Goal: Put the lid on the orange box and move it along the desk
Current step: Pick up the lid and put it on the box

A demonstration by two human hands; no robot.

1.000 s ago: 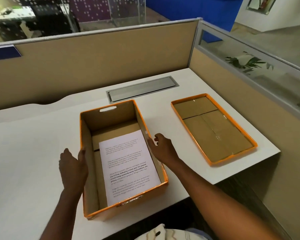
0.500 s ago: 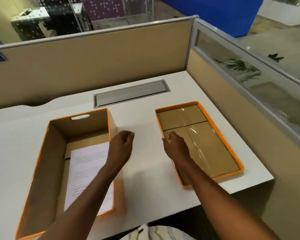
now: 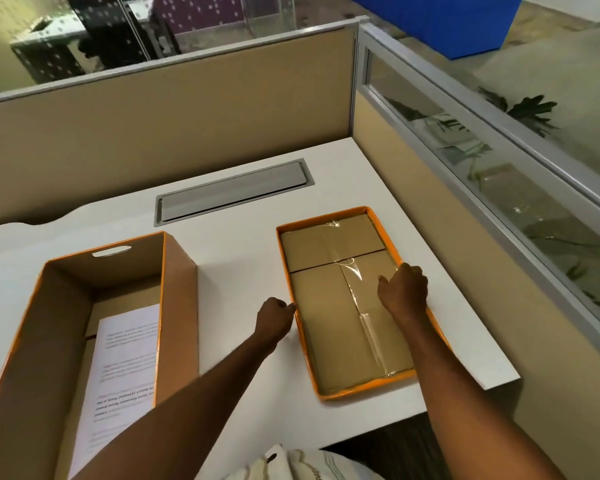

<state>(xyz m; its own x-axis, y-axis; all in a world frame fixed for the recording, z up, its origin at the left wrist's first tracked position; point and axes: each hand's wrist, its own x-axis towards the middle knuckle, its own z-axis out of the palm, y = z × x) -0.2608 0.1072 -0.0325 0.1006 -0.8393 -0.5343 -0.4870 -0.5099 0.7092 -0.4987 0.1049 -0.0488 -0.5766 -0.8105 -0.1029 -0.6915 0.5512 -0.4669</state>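
The orange box (image 3: 179, 306) stands open at the left of the white desk (image 3: 239, 271), with a printed sheet of paper (image 3: 125, 368) lying inside it. Its orange-rimmed lid (image 3: 333, 341) lies upside down on the desk to the right, brown cardboard and clear tape showing. My left hand (image 3: 274, 318) is curled against the lid's left rim, fingertips touching it. My right hand (image 3: 404, 289) rests over the lid's right rim, thumb inside and fingers at the outer edge. The lid lies flat on the desk.
A grey cable hatch (image 3: 232, 195) is set into the desk behind the box and lid. Beige partitions (image 3: 187, 126) close off the back and right sides, with a glass panel (image 3: 499, 174) on the right. The desk's front edge runs just below the lid.
Both hands left the box's sides and moved right to the lid; the left hand now reaches its left rim, the right hand crossed to its right rim. The view has turned right.
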